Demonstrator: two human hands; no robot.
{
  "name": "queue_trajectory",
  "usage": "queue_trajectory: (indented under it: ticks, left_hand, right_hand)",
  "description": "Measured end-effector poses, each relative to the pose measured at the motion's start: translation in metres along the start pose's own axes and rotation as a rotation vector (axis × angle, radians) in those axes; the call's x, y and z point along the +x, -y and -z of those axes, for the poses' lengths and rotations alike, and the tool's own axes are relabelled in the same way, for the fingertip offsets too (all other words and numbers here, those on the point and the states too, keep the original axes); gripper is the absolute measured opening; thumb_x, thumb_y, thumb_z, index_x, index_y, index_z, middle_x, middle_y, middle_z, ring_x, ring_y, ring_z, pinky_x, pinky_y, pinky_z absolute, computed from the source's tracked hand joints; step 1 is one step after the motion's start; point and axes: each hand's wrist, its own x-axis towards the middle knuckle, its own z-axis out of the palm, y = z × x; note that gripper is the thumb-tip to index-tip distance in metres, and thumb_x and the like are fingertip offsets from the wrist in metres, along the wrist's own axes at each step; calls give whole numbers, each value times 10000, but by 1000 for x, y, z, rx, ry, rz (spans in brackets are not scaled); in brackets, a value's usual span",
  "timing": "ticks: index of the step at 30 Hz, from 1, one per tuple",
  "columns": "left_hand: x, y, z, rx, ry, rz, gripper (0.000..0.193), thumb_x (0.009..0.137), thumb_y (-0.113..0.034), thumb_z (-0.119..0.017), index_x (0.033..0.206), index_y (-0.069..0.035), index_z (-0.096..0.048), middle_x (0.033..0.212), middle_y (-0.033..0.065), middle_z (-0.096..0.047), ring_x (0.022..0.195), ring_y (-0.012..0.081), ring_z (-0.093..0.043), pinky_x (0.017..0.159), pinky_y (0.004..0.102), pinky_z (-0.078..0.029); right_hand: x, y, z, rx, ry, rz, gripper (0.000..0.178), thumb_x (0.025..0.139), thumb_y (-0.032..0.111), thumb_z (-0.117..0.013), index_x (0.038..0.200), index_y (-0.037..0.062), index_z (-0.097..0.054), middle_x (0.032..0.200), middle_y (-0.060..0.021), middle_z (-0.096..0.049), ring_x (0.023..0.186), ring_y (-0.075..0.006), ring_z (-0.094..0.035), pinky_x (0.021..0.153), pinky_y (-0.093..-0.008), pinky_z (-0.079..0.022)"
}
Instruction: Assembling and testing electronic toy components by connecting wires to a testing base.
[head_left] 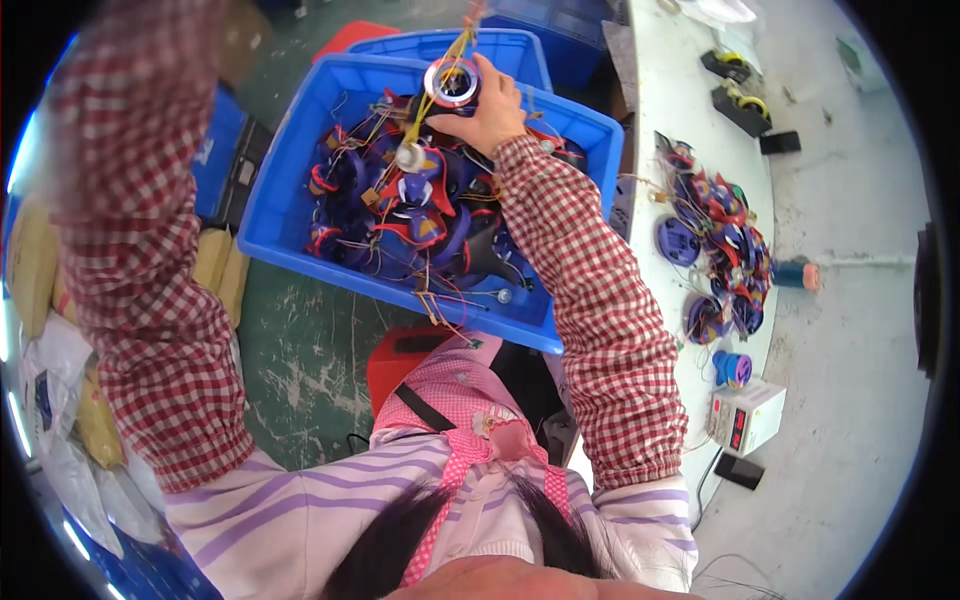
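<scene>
Along the blue bin's [272, 195] near rim: loose wires [432, 306] trailing over.
Worktop [680, 90], right: a smaller cluster of similar units [738, 255]; finished or waiting, cannot tell.
Bin interior: many purple-and-red wired units [420, 190] heaped, probably remaining.
Right hand [492, 115], farther: grasping one ring-fronted unit [452, 83] above the bin, judged mid-handling.
Left hand: out of view, grip unknown.

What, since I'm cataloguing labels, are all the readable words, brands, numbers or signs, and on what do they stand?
No text reads clearly.
White box-shaped device on the white table, red display: marks too small and blurred to read.
Blue plastic box at left: whitish mark, too small to read.
</scene>
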Motion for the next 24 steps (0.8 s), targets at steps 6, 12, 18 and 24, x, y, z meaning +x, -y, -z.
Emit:
queue_trajectory:
  ticks: [6, 12, 18, 24]
  left_hand:
    - [63, -68, -40, -229, -59, -110, 191, 884, -148, -544, 1057, -73, -569, 970, 83, -561, 788, 229, -532, 684, 287, -432]
    - [110, -275, -108, -738, -114, -247, 233, 890, -165, -543, 1105, -75, -553, 1043, 92, -551, 851, 242, -543, 724, 293, -445]
    - [136, -403, -75, -963, -132, -443, 277, 896, -182, -542, 1153, -78, -537, 1117, 101, -542, 914, 254, -554, 763, 300, -458]
    - [155, -430, -12, -900, -162, -575, 322, 903, -198, -541, 1201, -80, -521, 1191, 110, -532, 977, 267, -565, 803, 306, -472]
  right_hand:
    - [-59, 13, 79, 317, -320, 181, 491, 658, 228, -800, 1055, 41, -582, 907, -88, -633, 755, -207, -602, 733, -306, -496]
    - [-212, 7, 141, 739, -358, 45, 325, 712, 108, -770, 956, 42, -567, 929, -62, -569, 756, -139, -548, 666, -260, -469]
    - [-338, -30, 158, 650, -792, -208, 839, 634, 157, -828, 1290, 53, -316, 1052, -131, -533, 896, -216, -542, 798, -309, -470]
    - [-478, -24, 204, 847, -618, -458, 805, 647, 236, -820, 1296, 9, -400, 1220, -179, -484, 1030, -271, -515, 863, -327, -455]
